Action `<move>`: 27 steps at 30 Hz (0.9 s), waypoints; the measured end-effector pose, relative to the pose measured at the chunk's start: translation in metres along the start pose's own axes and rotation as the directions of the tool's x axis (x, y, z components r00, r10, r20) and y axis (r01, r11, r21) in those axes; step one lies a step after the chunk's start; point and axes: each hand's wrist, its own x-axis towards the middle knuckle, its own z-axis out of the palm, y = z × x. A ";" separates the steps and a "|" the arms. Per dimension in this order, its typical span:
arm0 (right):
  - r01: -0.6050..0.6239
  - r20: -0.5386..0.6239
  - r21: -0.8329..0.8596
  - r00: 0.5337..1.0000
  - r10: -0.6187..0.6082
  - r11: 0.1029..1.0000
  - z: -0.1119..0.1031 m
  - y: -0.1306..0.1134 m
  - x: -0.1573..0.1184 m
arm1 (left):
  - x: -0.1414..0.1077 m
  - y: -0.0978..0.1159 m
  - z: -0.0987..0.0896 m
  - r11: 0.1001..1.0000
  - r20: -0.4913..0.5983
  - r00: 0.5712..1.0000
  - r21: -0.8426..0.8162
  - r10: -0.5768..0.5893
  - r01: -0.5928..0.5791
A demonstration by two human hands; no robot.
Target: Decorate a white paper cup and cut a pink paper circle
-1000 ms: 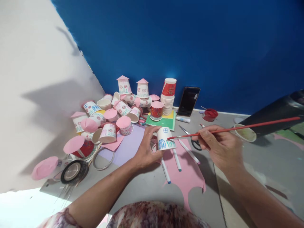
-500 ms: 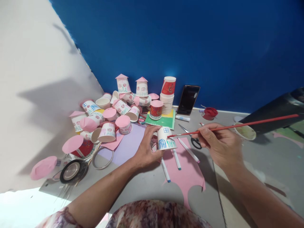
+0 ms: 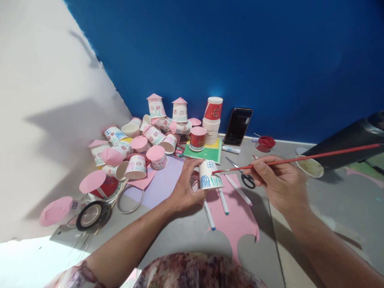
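My left hand [image 3: 189, 186] is closed around a white paper cup [image 3: 207, 172], held bottom-up above the table. The cup carries a blue window, blue arched strokes and green grass-like lines. Between the fingers and thumb of my right hand [image 3: 277, 182] is a long red paintbrush [image 3: 318, 155]. Its tip, reddish, meets the cup's side just right of the window. Beneath the cup lie several white markers [image 3: 223, 202] and a cut pink paper sheet [image 3: 240, 214]. Black-handled scissors [image 3: 248, 181] rest between the cup and my right hand.
Decorated paper cups with pink paper roofs [image 3: 135, 166] crowd the left. Behind stand a cup stack [image 3: 211, 120] and a leaning phone [image 3: 238, 126]. Tape rolls [image 3: 91, 216] lie at left. A used cup [image 3: 310, 166] and a dark cylinder [image 3: 348, 138] are at right.
The view has shifted very slightly. Both hands keep their holds, and the brush tip stays on the cup's side with barely any visible movement.
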 end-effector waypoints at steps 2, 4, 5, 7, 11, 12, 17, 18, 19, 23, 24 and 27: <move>0.002 0.001 -0.011 1.000 -0.002 1.000 -0.001 0.001 0.000 | 0.000 0.001 0.000 1.000 -0.004 1.000 -0.004 -0.002 0.002; 0.008 0.009 -0.028 1.000 -0.008 1.000 -0.002 0.001 0.000 | 0.000 0.002 -0.001 1.000 -0.008 1.000 0.002 -0.005 0.005; 0.010 0.013 -0.032 1.000 -0.010 0.999 -0.002 0.001 0.000 | 0.000 0.002 -0.001 1.000 -0.007 1.000 0.007 -0.006 0.006; 0.008 0.017 -0.020 1.000 -0.008 1.000 -0.002 0.000 0.000 | 0.000 0.002 -0.001 1.000 -0.006 1.000 0.013 -0.003 0.003; -0.008 0.012 0.011 1.000 0.008 1.000 -0.002 -0.003 0.000 | 0.000 0.000 -0.001 1.000 -0.002 1.000 0.004 0.001 -0.001; -0.012 0.011 0.011 1.000 0.012 1.000 -0.002 -0.003 0.000 | 0.000 0.000 -0.001 1.000 -0.001 1.000 0.002 -0.002 0.002; -0.001 -0.007 0.035 1.000 0.001 0.999 -0.002 0.000 0.001 | 0.000 0.001 -0.001 1.000 0.000 1.000 0.005 -0.005 0.005; 0.002 -0.007 0.035 1.000 -0.002 0.999 -0.002 0.001 0.001 | 0.000 0.001 0.000 1.000 0.001 1.000 0.003 -0.006 0.006; 0.002 -0.004 0.031 1.000 -0.002 1.000 -0.001 0.001 0.001 | 0.000 0.001 0.000 1.000 0.002 1.000 -0.002 -0.007 0.007; -0.007 0.000 0.018 1.000 0.007 1.000 0.000 0.000 0.001 | 0.000 0.001 0.001 1.000 -0.001 1.000 -0.009 -0.004 0.004; -0.005 -0.001 0.023 1.000 0.005 1.000 0.000 0.000 0.001 | 0.000 0.001 0.001 1.000 0.000 1.000 -0.003 -0.002 0.002; 0.010 0.002 0.027 1.000 -0.010 1.000 0.000 0.000 0.001 | 0.000 0.001 0.001 1.000 0.006 1.000 0.009 0.007 -0.007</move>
